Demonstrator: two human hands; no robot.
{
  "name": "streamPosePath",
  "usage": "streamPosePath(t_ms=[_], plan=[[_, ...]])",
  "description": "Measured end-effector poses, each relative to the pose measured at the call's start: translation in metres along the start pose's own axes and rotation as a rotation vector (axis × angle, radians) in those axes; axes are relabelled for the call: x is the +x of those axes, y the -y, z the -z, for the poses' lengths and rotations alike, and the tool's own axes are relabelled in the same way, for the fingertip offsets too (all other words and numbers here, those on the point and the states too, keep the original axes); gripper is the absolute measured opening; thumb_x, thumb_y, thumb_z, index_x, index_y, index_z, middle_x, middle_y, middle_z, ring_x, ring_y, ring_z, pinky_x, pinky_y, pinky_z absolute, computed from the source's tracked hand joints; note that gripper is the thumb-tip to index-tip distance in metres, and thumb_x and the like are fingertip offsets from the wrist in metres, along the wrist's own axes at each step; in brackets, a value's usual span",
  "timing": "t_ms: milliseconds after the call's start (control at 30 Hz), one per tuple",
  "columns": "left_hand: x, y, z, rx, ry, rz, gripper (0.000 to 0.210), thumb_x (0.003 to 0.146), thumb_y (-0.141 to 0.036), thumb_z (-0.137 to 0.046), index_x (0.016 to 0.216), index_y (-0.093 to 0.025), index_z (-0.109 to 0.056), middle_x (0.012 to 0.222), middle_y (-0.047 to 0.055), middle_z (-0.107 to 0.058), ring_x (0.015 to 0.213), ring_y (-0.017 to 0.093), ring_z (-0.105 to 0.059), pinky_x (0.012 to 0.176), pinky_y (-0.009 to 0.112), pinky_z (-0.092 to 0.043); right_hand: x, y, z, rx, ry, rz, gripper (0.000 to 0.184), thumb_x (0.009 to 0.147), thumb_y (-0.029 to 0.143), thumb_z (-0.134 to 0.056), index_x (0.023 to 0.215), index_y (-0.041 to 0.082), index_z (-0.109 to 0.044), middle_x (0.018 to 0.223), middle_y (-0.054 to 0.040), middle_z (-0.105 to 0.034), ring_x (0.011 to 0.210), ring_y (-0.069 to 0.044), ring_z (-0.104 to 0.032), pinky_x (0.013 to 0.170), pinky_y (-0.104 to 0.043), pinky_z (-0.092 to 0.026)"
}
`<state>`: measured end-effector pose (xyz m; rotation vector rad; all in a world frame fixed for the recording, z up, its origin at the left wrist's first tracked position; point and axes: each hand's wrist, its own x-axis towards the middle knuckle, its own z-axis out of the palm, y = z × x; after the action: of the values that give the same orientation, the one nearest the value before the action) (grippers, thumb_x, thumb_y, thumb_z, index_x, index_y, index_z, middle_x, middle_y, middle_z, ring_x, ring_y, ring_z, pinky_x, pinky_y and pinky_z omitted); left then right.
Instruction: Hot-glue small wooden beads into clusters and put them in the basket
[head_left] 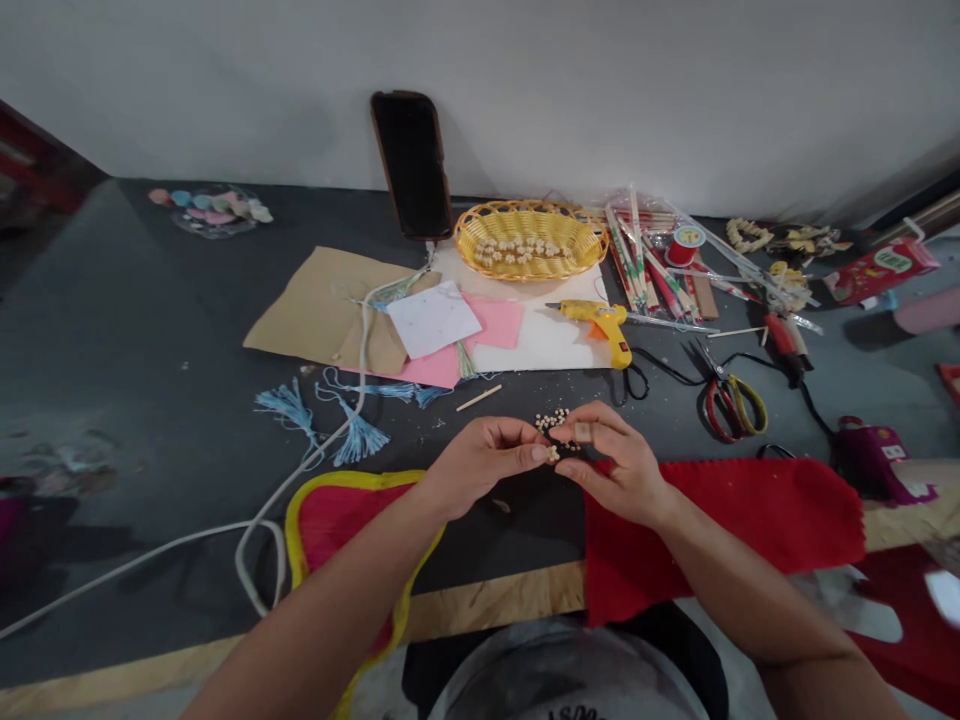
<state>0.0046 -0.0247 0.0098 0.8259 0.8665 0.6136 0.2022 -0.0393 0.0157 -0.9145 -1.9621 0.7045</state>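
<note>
My left hand (499, 455) is closed, with thumb and forefinger pinching a small cluster of cream beads (553, 453). My right hand (619, 460) is close beside the cluster. Its thumb and forefinger are apart, and nothing shows between them; a beige band wraps one finger. Just beyond both hands, loose cream beads (551, 418) lie on the dark table, partly hidden by the fingers. A woven yellow basket (472, 262) farther back holds rows of similar bead clusters. Between basket and hands rests a yellow glue gun (592, 312).
Scissors (724, 390) and a red felt piece (765, 510) lie to the right. Blue tassels (360, 435), a white cable (364, 350) and paper sheets (435, 320) are on the left. A phone (412, 165) leans on the wall; a red thread spool (684, 245) stands among wrapped sticks.
</note>
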Motion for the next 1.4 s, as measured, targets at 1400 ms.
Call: streamPosePath(t_ms=[1400], plan=[[-0.0006, 0.0014, 0.0001, 0.027, -0.026, -0.016, 0.027, 0.065, -0.036, -0.08, 0.074, -0.013, -0.07, 0.065, -0.001, -0.062, 0.06, 0.009, -0.048, 0.059, 0.022, -0.033, -0.0019, -0.004, -0.0057, -0.145, -0.042, 0.096, 0.018, 0.082, 0.021, -0.067, 0.1, 0.022, -0.065, 0.089, -0.0059, -0.064, 0.08, -0.018, -0.062, 0.071, -0.033, -0.054]])
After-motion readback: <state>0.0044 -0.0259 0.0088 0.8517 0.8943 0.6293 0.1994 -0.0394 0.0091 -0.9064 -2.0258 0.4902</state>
